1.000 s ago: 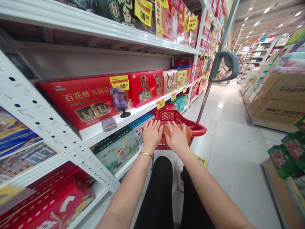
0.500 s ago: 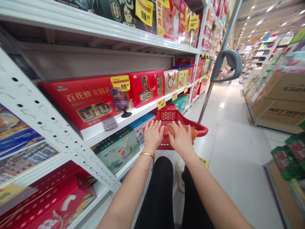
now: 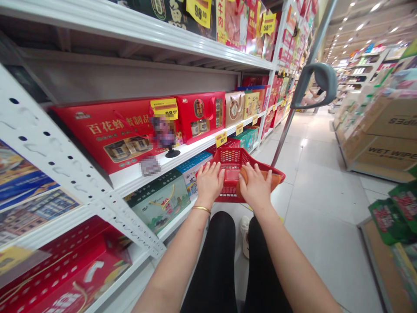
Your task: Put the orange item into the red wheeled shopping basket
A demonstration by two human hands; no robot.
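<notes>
Both my hands rest on the near rim of a red plastic shopping trolley basket (image 3: pixel 232 167). My left hand (image 3: pixel 210 182) lies on the rim's left part, with a gold bangle (image 3: pixel 201 209) on its wrist. My right hand (image 3: pixel 256 187) spreads over the right part and partly covers an orange-brown item (image 3: pixel 276 179) lying along the rim. The item's shape is hidden, so I cannot tell what it is. A grey trolley handle (image 3: pixel 314 82) on a metal pole (image 3: pixel 286 126) rises beyond the basket.
White perforated shelving (image 3: pixel 48 148) with red gift boxes (image 3: pixel 110 134) and yellow price tags runs along the left. Cartons of wet wipes (image 3: pixel 391 152) stand on the right. A tiled aisle floor (image 3: pixel 322 195) lies between them, and a person (image 3: pixel 309 99) stands far ahead.
My right hand has slid rightward along the basket rim, further from my left hand. The shelves have drifted slightly, with the view moving forward along the aisle.
</notes>
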